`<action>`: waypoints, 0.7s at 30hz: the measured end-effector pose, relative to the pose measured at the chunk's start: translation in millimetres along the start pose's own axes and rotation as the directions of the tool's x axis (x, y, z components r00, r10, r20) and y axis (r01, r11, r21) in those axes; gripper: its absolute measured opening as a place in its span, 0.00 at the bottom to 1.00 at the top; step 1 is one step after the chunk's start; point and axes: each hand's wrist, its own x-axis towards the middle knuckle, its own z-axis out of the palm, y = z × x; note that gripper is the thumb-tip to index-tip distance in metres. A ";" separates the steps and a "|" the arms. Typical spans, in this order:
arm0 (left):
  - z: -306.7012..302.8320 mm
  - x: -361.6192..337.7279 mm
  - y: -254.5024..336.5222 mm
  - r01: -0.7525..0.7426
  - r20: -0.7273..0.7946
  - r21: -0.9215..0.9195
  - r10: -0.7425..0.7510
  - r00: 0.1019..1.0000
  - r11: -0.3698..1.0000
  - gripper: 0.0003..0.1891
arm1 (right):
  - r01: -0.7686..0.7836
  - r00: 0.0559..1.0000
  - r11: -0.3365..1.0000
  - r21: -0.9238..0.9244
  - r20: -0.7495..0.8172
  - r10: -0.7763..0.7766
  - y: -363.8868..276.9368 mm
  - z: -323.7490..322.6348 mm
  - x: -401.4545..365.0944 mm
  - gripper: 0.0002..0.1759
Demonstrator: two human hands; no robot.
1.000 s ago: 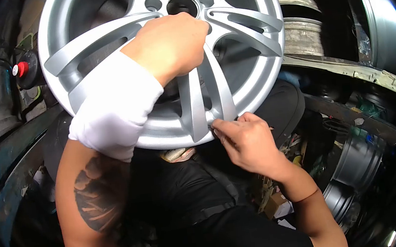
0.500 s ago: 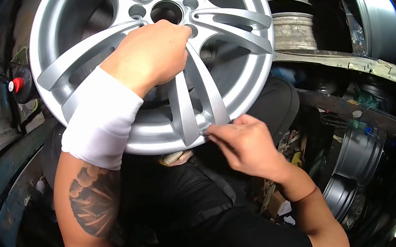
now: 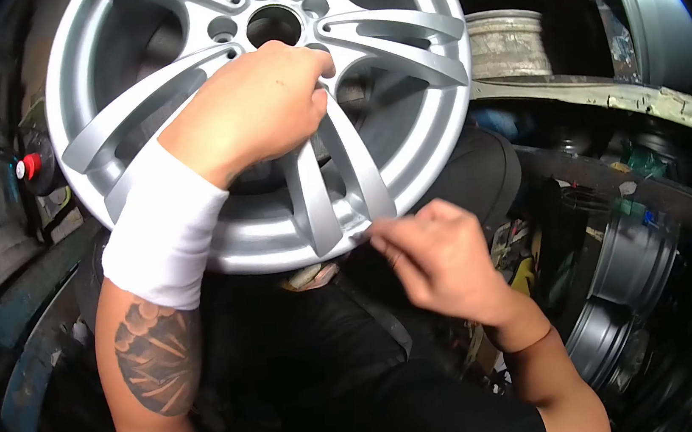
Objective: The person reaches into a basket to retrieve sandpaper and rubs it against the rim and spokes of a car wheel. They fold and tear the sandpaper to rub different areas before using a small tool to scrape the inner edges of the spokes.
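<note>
A silver alloy wheel rim (image 3: 278, 254), with paired spokes and a round centre hole, fills the upper middle of the view. My left hand (image 3: 252, 103), with a white band at the wrist, lies across the rim just below the hub. Its fingers are curled round a spoke near the centre. Close to the outer edge, at the foot of the lower spoke pair, is my right hand (image 3: 441, 261). Its thumb and fingers are pinched together beside the lip. Whatever is between those fingertips, if anything, is too small and blurred to tell.
Several worn rims (image 3: 506, 44) are stacked on a shelf (image 3: 605, 92) at the upper right. Grey rims (image 3: 636, 255) lie lower right. A red-capped bottle (image 3: 31, 166) stands at the left. A black rounded pad (image 3: 478, 175) shows behind the rim.
In view, the wheel rim and my left hand have shifted slightly left. My right hand has moved a little right and down, its fingertips now slightly off the rim's edge.
</note>
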 end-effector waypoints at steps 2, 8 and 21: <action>-1.1 8.2 3.3 -0.084 0.088 -0.158 0.099 0.991 0.984 0.15 | -0.070 0.978 0.994 -0.082 -0.204 0.052 13.3 -11.4 13.1 0.08; -6.5 5.9 22.8 0.046 0.143 -0.468 0.024 0.989 0.882 0.13 | -0.101 0.931 0.674 0.732 -0.169 0.323 63.4 2.0 67.0 0.09; 24.7 7.0 32.0 0.040 0.064 -0.779 0.015 0.998 0.626 0.09 | 0.127 0.892 -0.057 0.990 -0.089 0.443 81.9 23.3 73.2 0.10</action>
